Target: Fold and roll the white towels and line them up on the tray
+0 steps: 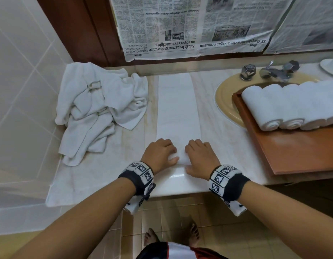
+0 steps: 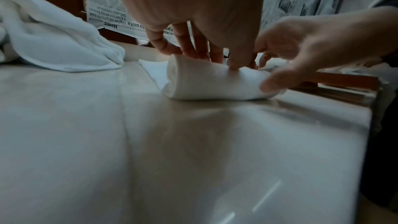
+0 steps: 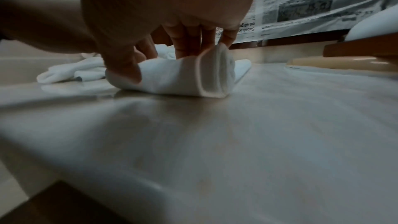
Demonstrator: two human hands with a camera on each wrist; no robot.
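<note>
**Desk:** Where was the towel when you logged that moment?

**Operator:** The long white folded terry towel strip [image 1: 177,109] lay flat on the pale marble counter [image 1: 214,116], its long axis running from six o'clock, at my hands, to twelve o'clock, toward the wall. Only the near end was rolled; I judged the roll barely begun.

**Desk:** And the hands?

**Operator:** My left hand [image 1: 160,153] and right hand [image 1: 199,156] sat side by side on that small roll [image 2: 215,79], each equally near it. Both had fingers curled over the top and thumbs tucked against the near side, gripping the roll. Neither was spread flat.

**Desk:** What did the next move depend on?

**Operator:** On the strip lying straight ahead. The roll's axis ran nine to three, so I reckoned an even push toward twelve would keep the edges square; uneven pressure could cone it.

**Desk:** The tray?

**Operator:** The reddish-brown wooden tray [image 1: 292,156] stood at two o'clock, partly over the cream oval basin [image 1: 225,101], with finished white rolled towels [image 1: 285,107] lined up touching one another. The heap of crumpled white towels [image 1: 98,109] waited at ten o'clock.

**Desk:** Any writing?

**Operator:** Upside-down newspaper sheets [image 1: 162,28] taped at twelve o'clock: "Sabah leaders urged to unite on 40 pct revenue rights", with a "Home" heading. No brand names were legible.
</note>
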